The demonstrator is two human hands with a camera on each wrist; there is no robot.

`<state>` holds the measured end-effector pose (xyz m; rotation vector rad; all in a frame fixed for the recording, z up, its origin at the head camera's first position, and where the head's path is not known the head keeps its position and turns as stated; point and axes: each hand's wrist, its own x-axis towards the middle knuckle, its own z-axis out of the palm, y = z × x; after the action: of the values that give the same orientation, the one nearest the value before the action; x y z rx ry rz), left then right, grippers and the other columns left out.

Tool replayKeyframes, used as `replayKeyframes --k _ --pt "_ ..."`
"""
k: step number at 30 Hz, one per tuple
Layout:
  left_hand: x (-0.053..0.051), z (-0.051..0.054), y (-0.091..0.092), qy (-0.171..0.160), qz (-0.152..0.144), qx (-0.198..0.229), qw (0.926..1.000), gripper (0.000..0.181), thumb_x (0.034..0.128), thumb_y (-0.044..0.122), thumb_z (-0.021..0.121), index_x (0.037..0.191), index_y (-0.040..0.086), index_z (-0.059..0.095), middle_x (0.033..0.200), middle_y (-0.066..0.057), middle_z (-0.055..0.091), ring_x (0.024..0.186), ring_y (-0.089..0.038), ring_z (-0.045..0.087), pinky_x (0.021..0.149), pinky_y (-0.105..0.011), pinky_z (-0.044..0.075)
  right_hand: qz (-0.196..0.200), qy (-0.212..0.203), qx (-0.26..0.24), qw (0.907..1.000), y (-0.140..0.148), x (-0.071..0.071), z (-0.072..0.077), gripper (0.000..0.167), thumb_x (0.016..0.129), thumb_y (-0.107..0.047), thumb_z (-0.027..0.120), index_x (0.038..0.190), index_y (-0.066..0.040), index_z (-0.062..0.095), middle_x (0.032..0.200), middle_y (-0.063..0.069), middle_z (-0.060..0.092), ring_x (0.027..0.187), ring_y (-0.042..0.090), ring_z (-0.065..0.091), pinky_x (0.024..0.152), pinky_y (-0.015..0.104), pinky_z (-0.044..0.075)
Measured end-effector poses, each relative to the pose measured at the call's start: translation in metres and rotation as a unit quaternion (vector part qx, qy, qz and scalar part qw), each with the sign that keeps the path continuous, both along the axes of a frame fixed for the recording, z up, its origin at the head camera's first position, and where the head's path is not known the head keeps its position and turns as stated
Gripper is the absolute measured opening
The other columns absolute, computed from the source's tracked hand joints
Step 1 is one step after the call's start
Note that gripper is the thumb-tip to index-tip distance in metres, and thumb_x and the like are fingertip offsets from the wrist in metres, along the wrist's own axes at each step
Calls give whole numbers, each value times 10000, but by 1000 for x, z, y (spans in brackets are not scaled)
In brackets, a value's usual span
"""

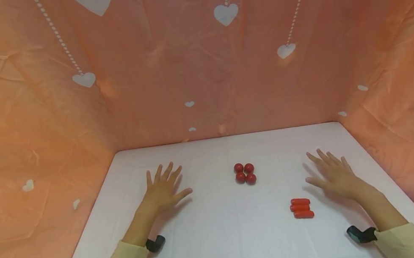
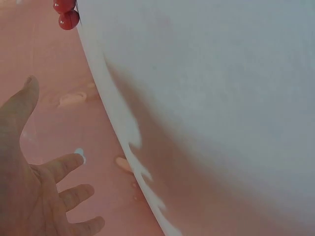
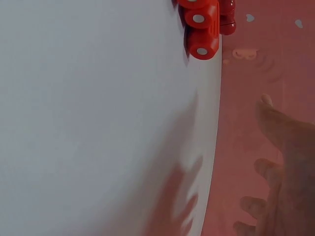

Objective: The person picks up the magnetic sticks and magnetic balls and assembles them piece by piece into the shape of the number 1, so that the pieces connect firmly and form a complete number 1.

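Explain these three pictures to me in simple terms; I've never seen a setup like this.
There is no machine arm here, just a person's bare left hand and right hand. The wide picture comes from a camera worn on the head, looking forward and down. The other two come from wrist cameras, each showing the hand on its own side. On the white table sit four red balls, grouped two by two, and three red rods side by side, nearer the right hand. Both hands have their fingers spread and hold nothing.
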<state>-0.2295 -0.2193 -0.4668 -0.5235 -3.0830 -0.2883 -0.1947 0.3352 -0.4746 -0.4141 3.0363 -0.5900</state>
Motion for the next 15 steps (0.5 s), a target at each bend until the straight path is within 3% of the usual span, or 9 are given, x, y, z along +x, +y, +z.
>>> replayKeyframes --k 9,15 --pt "-2 2 15 -46 -203 101 9997 898 1000 676 588 1688 151 347 1762 -188 228 1617 -510 130 1210 -789 -13 190 -80 -248 9995 -8 5 3 915 1000 -548 680 1700 -127 269 1710 349 194 1546 623 143 1187 812 -8" --pt "-5 -2 27 -62 -354 -12 9994 895 1002 689 583 1692 173 342 1761 -176 245 1616 -502 149 1223 -774 10 315 -150 -417 9985 -17 8 5 883 983 -529 711 1672 -119 343 1695 348 249 1544 612 177 1185 815 51"
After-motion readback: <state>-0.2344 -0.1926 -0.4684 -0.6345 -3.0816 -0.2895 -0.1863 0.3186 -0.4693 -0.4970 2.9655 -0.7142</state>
